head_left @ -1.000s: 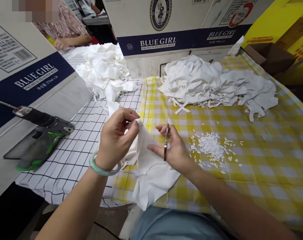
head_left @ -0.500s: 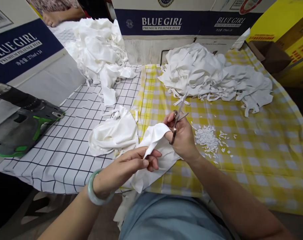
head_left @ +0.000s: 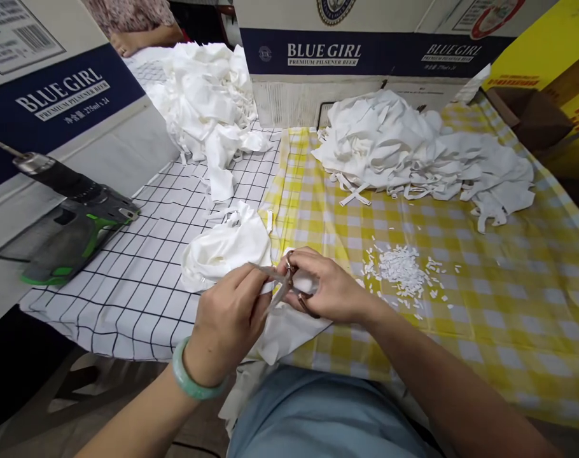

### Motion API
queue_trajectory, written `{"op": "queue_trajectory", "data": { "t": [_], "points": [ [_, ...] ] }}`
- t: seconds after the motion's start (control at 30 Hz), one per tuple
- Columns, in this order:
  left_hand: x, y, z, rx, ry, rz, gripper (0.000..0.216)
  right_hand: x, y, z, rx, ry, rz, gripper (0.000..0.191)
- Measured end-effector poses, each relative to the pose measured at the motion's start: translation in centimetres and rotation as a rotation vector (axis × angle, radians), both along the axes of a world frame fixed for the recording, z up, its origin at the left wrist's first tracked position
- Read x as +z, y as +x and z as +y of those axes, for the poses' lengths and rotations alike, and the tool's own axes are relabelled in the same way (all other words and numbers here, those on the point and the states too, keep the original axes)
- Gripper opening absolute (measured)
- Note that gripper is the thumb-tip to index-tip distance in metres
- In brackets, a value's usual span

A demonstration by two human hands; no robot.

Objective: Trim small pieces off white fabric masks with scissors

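My right hand (head_left: 330,286) has its fingers through the handles of a pair of scissors (head_left: 282,289), whose blades are spread and point left. Close to the blades, my left hand (head_left: 235,312) is closed on a white fabric piece (head_left: 294,327); the fingertips are hidden behind the hand. The fabric hangs beneath both hands onto the table edge. Just beyond my left hand lies a small heap of white fabric (head_left: 232,245) with narrow straps. Many tiny white clippings (head_left: 404,270) are scattered right of my right hand.
A large white fabric pile (head_left: 385,140) sits at back right, another (head_left: 208,95) at back left. A power drill (head_left: 79,222) lies on the left by a carton (head_left: 79,95). A second carton (head_left: 318,51) stands behind. Another person's hand (head_left: 127,43) shows far left.
My hands have come together. The scissors have swung from pointing up and away to pointing left at the fabric by my left hand. The view has shifted slightly left.
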State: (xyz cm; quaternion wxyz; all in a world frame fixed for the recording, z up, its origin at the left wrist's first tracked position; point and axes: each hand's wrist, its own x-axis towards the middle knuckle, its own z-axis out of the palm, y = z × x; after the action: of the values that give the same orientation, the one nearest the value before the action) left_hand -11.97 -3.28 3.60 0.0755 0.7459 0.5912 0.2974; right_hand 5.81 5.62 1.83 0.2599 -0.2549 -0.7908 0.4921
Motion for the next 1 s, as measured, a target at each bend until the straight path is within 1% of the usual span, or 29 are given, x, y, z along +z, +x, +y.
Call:
{"op": "queue_trajectory", "data": {
  "t": [0.07, 0.1, 0.13, 0.2, 0.23, 0.27, 0.3, 0.33, 0.37, 0.4, 0.47, 0.53, 0.63, 0.73, 0.77, 0.83, 0.9, 1.0],
  "points": [
    [0.7, -0.1, -0.3, 0.045, -0.083, -0.061, 0.016, -0.8, -0.7, -0.2, -0.107, -0.001, 0.012, 0.019],
    [0.9, -0.1, -0.4, 0.05, -0.187, -0.153, 0.017, -1.2, -0.9, -0.2, -0.17, -0.016, 0.032, 0.018],
    [1.1, -0.1, -0.6, 0.039, -0.332, -0.297, 0.018, -1.4, -1.1, -0.2, -0.231, -0.039, 0.06, 0.018],
    [0.9, 0.1, -0.7, -0.025, -0.69, -0.734, 0.029, -1.4, -1.2, -0.1, -0.319, -0.1, 0.132, 0.017],
    [0.7, 0.3, -0.7, -0.072, -0.867, -0.987, 0.038, -1.2, -1.2, -0.1, -0.34, -0.13, 0.171, 0.017],
    [0.4, 0.6, -0.6, -0.115, -1.01, -1.228, 0.045, -1.0, -1.2, -0.2, -0.348, -0.155, 0.208, 0.016],
    [0.1, 1.0, -0.5, -0.144, -1.102, -1.435, 0.048, -0.8, -1.2, -0.2, -0.346, -0.176, 0.241, 0.017],
    [-0.2, 1.3, -0.4, -0.164, -1.146, -1.593, 0.046, -0.6, -1.2, -0.3, -0.339, -0.192, 0.265, 0.017],
    [-0.5, 1.5, -0.2, -0.179, -1.156, -1.696, 0.04, -0.5, -1.2, -0.3, -0.331, -0.201, 0.277, 0.016],
    [-0.6, 1.7, 0.0, -0.185, -1.142, -1.754, 0.032, -0.3, -1.1, -0.4, -0.326, -0.202, 0.278, 0.016],
    [-0.7, 1.8, 0.4, -0.187, -1.093, -1.778, 0.022, -0.2, -0.9, -0.4, -0.328, -0.192, 0.27, 0.016],
    [-0.6, 1.5, 0.6, -0.194, -1.072, -1.721, 0.022, -0.2, -0.6, -0.3, -0.336, -0.171, 0.261, 0.017],
    [-0.2, 1.0, 0.6, -0.16, -1.019, -1.552, 0.021, -0.1, -0.3, -0.1, -0.334, -0.159, 0.253, 0.02],
    [0.4, 1.0, 0.7, -0.134, -0.856, -1.383, 0.018, 0.0, -0.2, 0.1, -0.304, -0.183, 0.237, 0.019],
    [0.6, 1.1, 0.7, -0.13, -0.848, -1.365, 0.018, 0.0, -0.2, 0.2, -0.295, -0.197, 0.226, 0.018],
    [0.7, 1.4, 0.8, -0.109, -0.933, -1.386, 0.02, 0.0, -0.2, 0.3, -0.281, -0.225, 0.204, 0.015],
    [0.6, 1.5, 0.9, -0.062, -1.005, -1.383, 0.023, -0.1, 0.0, 0.5, -0.276, -0.244, 0.186, 0.017],
    [0.2, 1.2, 1.0, -0.037, -0.95, -1.261, 0.027, 0.1, 0.5, 0.8, -0.27, -0.232, 0.175, 0.023]
  ]
}}
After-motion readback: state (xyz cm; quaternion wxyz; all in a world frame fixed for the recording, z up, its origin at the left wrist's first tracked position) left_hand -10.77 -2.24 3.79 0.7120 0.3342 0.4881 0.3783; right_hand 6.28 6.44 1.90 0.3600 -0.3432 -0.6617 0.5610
